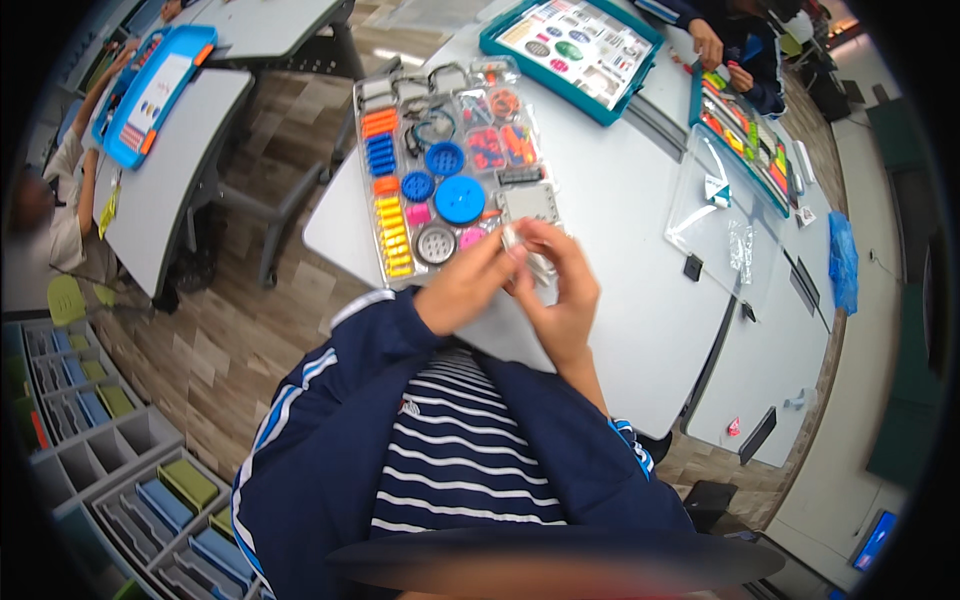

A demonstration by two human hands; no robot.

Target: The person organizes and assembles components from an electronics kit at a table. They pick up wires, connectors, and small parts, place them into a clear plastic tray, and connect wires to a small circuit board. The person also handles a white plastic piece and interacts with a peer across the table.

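Note:
My left hand (463,287) and my right hand (563,292) meet over the near right corner of a clear compartment tray (383,275). Both are closed, their fingertips pinching a small whitish-grey piece (509,238) that they partly hide; its exact kind cannot be made out. Under and beyond the fingers, the tray holds blue wheels (460,199), a grey wheel with a dark rim (435,244), and a grey block (530,204). Along its left side run yellow pieces (394,237), blue pieces (380,154) and orange pieces (380,122). Pink parts lie near my left fingertips.
A teal box (644,94) with a picture sheet stands beyond the tray. At the far right, another person's hands (708,47) work over a tray of coloured pieces (745,135). A clear lid (690,215) lies on the white table (640,330). Storage bins (120,450) stand lower left.

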